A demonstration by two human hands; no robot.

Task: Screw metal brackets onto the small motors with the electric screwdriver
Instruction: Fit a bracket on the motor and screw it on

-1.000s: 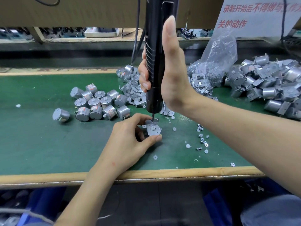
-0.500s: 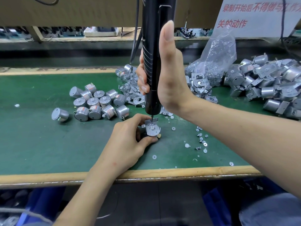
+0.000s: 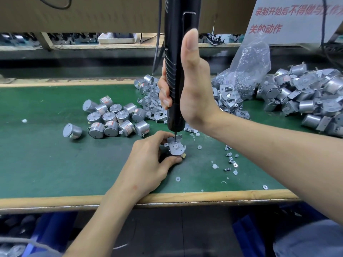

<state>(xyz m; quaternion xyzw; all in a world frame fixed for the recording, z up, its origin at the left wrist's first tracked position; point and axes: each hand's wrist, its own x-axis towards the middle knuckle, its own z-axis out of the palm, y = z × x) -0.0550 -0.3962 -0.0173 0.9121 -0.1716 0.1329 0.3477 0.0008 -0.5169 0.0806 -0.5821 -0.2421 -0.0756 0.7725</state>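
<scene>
Green mat on the table w/ a wood strip along the front edge. Clear plastic bag slumped at the back right. White sign w/ red Chinese text up top right, brown cardboard panel across the top. Small white washers scattered on the mat. Blue bins under the table, kinda dark.

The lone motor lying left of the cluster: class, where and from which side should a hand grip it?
Grip the lone motor across its round side wall, coming from above. It lies apart from the cluster on bare mat, so fingers should fit on both sides.
</scene>
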